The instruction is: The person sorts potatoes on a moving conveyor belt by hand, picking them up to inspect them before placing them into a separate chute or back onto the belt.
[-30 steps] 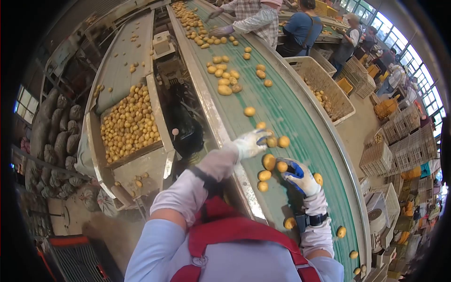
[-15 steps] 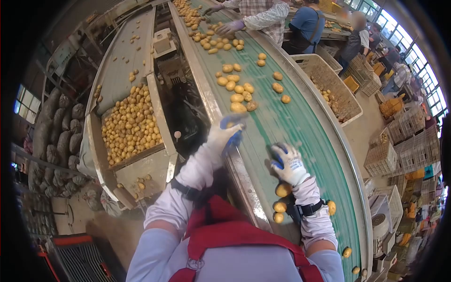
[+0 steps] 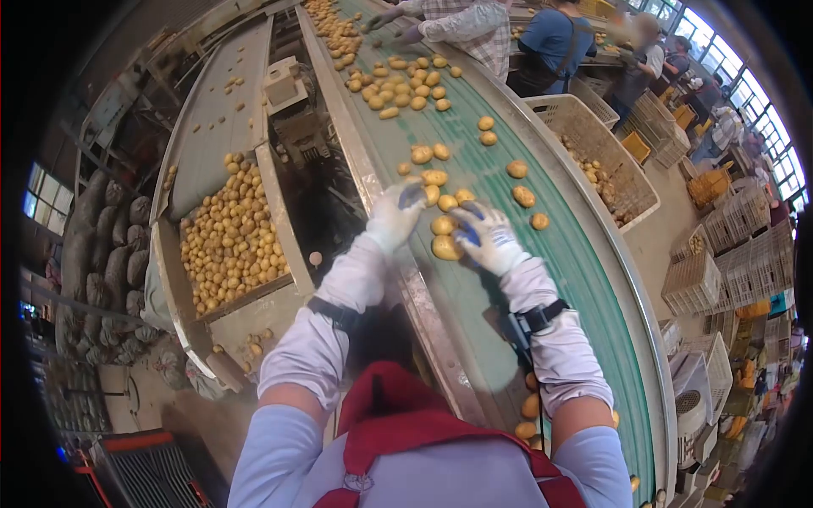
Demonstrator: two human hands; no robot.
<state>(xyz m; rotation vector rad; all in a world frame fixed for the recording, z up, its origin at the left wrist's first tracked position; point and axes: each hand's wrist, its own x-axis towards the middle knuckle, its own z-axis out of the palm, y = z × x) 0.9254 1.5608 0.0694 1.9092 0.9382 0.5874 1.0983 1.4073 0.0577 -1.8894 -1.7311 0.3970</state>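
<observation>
My left hand (image 3: 395, 213), in a white glove with blue-grey fingers, reaches over the near rail of the green conveyor belt (image 3: 542, 279). Its fingers are extended beside a potato (image 3: 434, 178) and appear to hold nothing. My right hand (image 3: 491, 240), gloved the same way, lies over the belt with fingers apart. Its fingertips are at the right side of a small group of potatoes, close to a larger potato (image 3: 446, 247). Whether they touch is hard to tell. Behind my right forearm, more potatoes (image 3: 529, 406) lie on the belt.
Further up the belt, another person's gloved hands (image 3: 398, 25) are near a dense spread of potatoes (image 3: 398, 85). On the left stands a bin full of potatoes (image 3: 233, 241). A metal rail (image 3: 423, 313) edges the belt, and a plastic crate (image 3: 635, 190) stands beyond its far side.
My right hand has moved forward and left to the potato group. My left hand has lowered toward the belt edge. The potatoes have shifted down the belt toward me.
</observation>
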